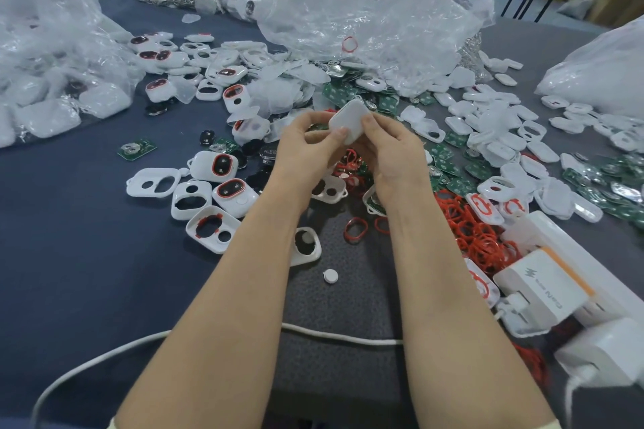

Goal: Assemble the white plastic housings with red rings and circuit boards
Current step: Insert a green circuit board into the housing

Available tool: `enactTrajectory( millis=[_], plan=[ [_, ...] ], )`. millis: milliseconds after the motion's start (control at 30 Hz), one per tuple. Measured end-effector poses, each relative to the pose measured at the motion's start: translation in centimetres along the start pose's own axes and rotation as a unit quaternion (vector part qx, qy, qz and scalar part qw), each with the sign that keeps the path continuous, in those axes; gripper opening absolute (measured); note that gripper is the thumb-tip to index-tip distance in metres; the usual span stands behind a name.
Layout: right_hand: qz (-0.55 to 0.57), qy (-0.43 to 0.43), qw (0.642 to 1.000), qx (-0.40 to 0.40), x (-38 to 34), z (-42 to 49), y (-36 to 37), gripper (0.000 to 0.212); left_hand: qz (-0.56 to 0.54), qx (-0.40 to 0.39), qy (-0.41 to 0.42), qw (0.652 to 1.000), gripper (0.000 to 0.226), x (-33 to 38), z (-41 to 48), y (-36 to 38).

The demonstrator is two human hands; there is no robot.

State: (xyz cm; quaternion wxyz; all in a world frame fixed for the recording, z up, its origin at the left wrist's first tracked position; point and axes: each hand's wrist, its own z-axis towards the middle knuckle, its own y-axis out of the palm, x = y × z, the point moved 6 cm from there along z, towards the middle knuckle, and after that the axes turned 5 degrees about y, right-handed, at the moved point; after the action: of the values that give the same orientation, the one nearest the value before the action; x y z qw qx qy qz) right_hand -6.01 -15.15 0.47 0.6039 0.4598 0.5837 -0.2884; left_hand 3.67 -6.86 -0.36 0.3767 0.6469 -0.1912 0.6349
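step: snap-closing, likely | left grip (pixel 306 146), right grip (pixel 390 150): both clamped on white housing (pixel 348 120), thumbs on its plain face | housing: between grips, off worktop (pixel 87 219) | tip: press opposite edges evenly, no twisting

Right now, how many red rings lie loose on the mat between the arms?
2. One red ring lies on the mat; a second ring, right of it, is partly behind the right forearm. More may hide under the arms.
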Motion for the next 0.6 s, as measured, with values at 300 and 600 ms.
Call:
enactTrajectory(
  millis=[300, 600],
  plan=[
    [-0.105, -0.049, 0.990, -0.075, 0.2, -0.4, 1.8, 0.014, -0.076, 0.034, 0.015, 0.996, 0.013, 0.5, -0.1, -0.4],
    [-0.112, -0.061, 0.989, -0.077, 0.1, -0.7, 2.0, 0.012, -0.027, 0.034, 0.019, 0.999, 0.014, 0.7, -0.2, -0.4]
  ],
)
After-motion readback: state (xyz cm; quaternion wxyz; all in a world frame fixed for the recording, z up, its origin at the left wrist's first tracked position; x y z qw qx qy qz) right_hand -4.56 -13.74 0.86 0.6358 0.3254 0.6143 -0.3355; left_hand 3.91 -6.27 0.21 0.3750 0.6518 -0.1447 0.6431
